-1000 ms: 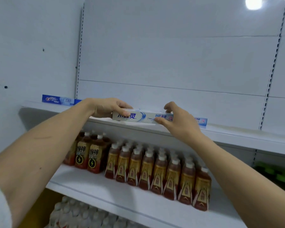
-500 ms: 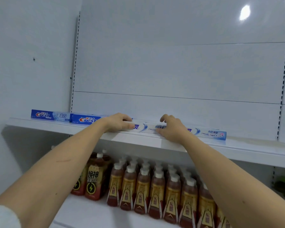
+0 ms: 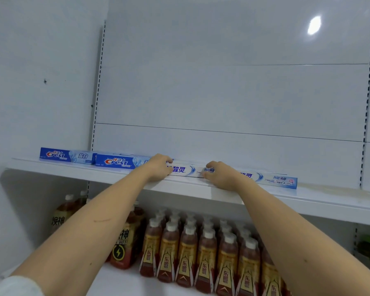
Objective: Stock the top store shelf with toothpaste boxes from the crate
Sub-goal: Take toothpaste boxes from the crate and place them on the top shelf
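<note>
Since half a second ago almost nothing has shifted: both hands stay on the same long white toothpaste box with blue lettering, which lies flat on the white metal top shelf near its front edge. The left hand grips the box's left end, fingers curled over its top. The right hand holds its right end the same way, thumb at the front face. Just right of that hand lies a second white toothpaste box with a pink end, end to end with the held one. Left of the left hand sit two blue Crest toothpaste boxes. Below the hands, brown drink bottles with gold labels crowd the lower shelf.
</note>
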`<state>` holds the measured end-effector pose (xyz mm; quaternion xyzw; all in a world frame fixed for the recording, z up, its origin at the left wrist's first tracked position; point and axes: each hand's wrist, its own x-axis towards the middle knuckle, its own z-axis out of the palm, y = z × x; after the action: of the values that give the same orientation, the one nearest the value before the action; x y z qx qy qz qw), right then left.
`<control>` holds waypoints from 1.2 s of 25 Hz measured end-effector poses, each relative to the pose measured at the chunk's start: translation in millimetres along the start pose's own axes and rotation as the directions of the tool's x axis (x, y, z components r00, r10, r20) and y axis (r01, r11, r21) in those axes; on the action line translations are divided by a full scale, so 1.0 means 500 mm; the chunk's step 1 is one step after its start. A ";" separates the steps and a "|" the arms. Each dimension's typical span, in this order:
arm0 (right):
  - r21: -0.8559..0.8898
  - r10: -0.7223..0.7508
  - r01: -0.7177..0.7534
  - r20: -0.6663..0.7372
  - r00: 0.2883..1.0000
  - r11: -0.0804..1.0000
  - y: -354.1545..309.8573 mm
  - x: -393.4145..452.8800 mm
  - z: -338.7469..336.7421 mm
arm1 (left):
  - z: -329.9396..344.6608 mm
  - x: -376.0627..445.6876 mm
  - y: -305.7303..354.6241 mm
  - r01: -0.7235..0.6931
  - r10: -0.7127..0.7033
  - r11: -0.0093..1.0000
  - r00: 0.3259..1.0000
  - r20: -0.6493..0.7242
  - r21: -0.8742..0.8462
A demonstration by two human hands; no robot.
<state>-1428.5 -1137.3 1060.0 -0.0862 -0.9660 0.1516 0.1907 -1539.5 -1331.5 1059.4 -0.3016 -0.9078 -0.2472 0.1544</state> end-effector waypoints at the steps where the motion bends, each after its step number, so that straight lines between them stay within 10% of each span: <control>1: -0.002 -0.006 0.006 0.000 1.000 1.000 -0.002 -0.007 -0.002 | -0.002 -0.004 -0.001 0.006 -0.006 1.000 1.000 -0.002 -0.017; 8: 0.179 -0.088 0.106 -0.109 0.990 0.978 -0.017 -0.072 -0.010 | -0.008 -0.070 0.020 0.055 -0.087 0.961 0.990 -0.109 -0.270; 15: 0.622 -0.051 0.285 -0.366 0.929 0.729 -0.063 -0.210 0.045 | 0.036 -0.200 0.055 0.017 -0.399 0.628 0.865 -0.304 -0.778; 20: 0.813 -0.078 0.271 -0.270 0.960 0.515 -0.084 -0.312 0.140 | 0.092 -0.306 0.075 -0.024 -0.450 0.425 0.862 -0.234 -0.905; 30: 0.910 -0.071 -0.071 0.109 0.992 0.407 -0.099 -0.440 0.361 | 0.229 -0.536 -0.012 0.235 -0.536 0.442 0.843 -0.045 -0.866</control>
<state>-1304.5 -1279.9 841.9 0.0418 -0.7379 0.6582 0.1435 -1351.9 -1399.9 847.3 -0.0759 -0.6850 -0.7210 0.0724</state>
